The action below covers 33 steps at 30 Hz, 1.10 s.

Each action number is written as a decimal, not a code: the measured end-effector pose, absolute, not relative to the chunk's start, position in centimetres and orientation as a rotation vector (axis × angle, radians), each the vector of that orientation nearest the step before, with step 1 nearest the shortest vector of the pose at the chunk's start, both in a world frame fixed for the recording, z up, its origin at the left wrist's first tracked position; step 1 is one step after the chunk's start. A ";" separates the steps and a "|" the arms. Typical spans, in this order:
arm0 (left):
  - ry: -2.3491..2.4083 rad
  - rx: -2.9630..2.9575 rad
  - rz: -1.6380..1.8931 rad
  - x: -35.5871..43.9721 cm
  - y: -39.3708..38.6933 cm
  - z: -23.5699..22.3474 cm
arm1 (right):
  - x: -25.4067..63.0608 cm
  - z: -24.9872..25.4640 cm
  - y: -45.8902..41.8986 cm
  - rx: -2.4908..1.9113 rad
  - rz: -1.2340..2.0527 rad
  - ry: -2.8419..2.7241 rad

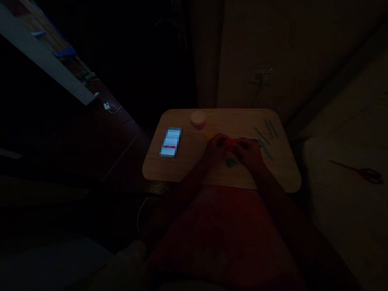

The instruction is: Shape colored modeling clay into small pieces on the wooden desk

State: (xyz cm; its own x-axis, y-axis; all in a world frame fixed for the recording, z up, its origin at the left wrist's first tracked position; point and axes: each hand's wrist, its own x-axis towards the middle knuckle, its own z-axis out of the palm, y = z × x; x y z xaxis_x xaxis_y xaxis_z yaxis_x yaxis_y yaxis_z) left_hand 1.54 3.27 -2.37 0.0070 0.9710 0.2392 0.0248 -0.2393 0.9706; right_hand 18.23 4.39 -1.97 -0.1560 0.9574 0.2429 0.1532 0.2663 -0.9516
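Note:
In the dim light, my left hand (216, 146) and my right hand (249, 152) meet over a small wooden table (185, 171). Between them is a bright red lump (230, 143), and the fingers of both hands are closed on it; its exact kind is too dark to tell. A green piece (232, 163) lies on the tabletop just below the hands. Near my left fingers is a yellow-orange piece (208, 136). Several thin bluish sticks or tools (266, 149) lie beyond my right hand.
A round lidded tub (198, 120) stands at the table's back left. A lit phone (171, 142) lies on the left side. Scissors (369, 174) rest on a pale surface to the right. A white cable (140, 213) hangs below the table, and a wall socket (262, 74) is behind.

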 end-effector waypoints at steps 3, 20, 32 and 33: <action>1.026 1.325 1.345 1.4 3.4 -2.3 | 18.3 -1.9 4.4 -1.066 1.028 -1.501; 0.942 1.327 1.330 1.1 3.3 -1.6 | 18.7 -1.9 3.9 -1.070 1.091 -1.357; 0.989 1.313 1.259 1.5 3.1 -1.5 | 18.6 -1.6 3.6 -1.044 1.197 -1.346; 0.985 1.315 1.236 1.6 3.0 -1.6 | 18.7 -1.6 3.6 -1.044 1.189 -1.345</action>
